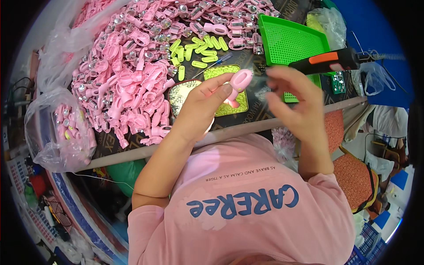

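My left hand (pixel 201 106) is closed on a pink plastic housing (pixel 241 80) with an oval recess, pinched between thumb and fingers. Another pink end shows below it; whether it is the same piece is unclear. My right hand (pixel 300 97) is a little to the right, fingers apart and somewhat blurred, with nothing visible in it. Just beyond it lies a black and orange power screwdriver (pixel 324 59) on a coiled cord. Under the housing stands a tray of small yellow-green parts (pixel 221 70), and beside it a container of small pale pieces (pixel 179 95), partly hidden by my left hand.
A large heap of pink housings (pixel 132 66) covers the table's left and far side. Several yellow-green oval covers (pixel 201 46) lie near a thin screwdriver (pixel 225 58). A green perforated basket (pixel 293 39) stands at the far right. A clear bag of pink parts (pixel 66 128) hangs at the left edge.
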{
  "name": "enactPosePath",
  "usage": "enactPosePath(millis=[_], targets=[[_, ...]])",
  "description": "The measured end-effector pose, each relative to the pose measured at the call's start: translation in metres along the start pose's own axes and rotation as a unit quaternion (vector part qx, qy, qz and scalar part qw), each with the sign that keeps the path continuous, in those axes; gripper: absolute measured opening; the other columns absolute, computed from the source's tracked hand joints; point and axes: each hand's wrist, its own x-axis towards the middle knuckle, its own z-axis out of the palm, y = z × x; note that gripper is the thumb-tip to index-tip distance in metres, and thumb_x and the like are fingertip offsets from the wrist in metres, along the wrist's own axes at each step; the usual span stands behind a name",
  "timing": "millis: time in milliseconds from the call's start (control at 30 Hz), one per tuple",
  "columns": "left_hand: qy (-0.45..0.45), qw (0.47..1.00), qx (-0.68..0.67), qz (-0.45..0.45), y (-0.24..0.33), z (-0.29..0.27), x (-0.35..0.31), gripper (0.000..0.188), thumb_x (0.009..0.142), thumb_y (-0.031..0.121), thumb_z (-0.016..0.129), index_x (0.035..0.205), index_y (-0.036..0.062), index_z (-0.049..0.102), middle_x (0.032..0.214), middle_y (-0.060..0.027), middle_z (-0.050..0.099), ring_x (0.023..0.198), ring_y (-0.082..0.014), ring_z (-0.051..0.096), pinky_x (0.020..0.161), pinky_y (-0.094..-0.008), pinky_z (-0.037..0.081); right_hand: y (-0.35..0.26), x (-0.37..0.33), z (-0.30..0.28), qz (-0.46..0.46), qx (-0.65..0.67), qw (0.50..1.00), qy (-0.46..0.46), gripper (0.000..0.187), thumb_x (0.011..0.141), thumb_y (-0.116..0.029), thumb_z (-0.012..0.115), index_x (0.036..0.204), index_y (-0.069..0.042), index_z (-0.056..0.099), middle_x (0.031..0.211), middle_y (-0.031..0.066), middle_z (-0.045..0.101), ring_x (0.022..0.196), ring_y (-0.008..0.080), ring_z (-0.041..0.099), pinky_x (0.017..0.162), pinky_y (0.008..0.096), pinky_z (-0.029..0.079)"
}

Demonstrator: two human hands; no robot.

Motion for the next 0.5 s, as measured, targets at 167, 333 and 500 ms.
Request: enactPosePath(millis=[167, 333, 500], targets=[[-0.008, 1.000, -0.017, -0.002, -0.002, -0.007, -0.008, 0.049, 0.106, 0.025, 0.062, 0.144, -0.0054, 0.055, 0.129, -0.0082, 0.068, 0.111, -0.0136, 0.063, 0.097, -0.0284, 0.049, 0.017, 0.017, 0.042, -0.018, 0.088, 0.994, -0.065, 0.039, 0.076, -0.001, 0.078, 0.115, 0.000, 0.073, 0.110, 0.0108, 0.072, 0.081, 0.0155, 0.070, 0.070, 0.0261, 0.057], [0.017, 1.000, 0.005, 0.006, 0.005, -0.011, -0.016, 0.046, 0.106, 0.025, 0.061, 0.141, -0.0038, 0.059, 0.111, -0.0062, 0.070, 0.093, -0.0142, 0.063, 0.088, -0.0289, 0.049, 0.018, 0.019, 0.050, 0.034, 0.157, 0.982, -0.097, 0.041, 0.074, 0.001, 0.078, 0.114, 0.002, 0.073, 0.107, 0.0119, 0.072, 0.084, 0.0138, 0.071, 0.074, 0.0262, 0.059], [0.015, 1.000, 0.017, 0.000, 0.006, -0.021, -0.025, 0.045, 0.106, 0.023, 0.062, 0.141, -0.0053, 0.058, 0.122, -0.0075, 0.070, 0.101, -0.0127, 0.064, 0.090, -0.0279, 0.052, 0.013, 0.020, 0.059, 0.053, 0.174, 0.977, -0.109, 0.037, 0.076, 0.003, 0.078, 0.113, 0.003, 0.073, 0.107, 0.0121, 0.072, 0.087, 0.0133, 0.071, 0.078, 0.0258, 0.060]])
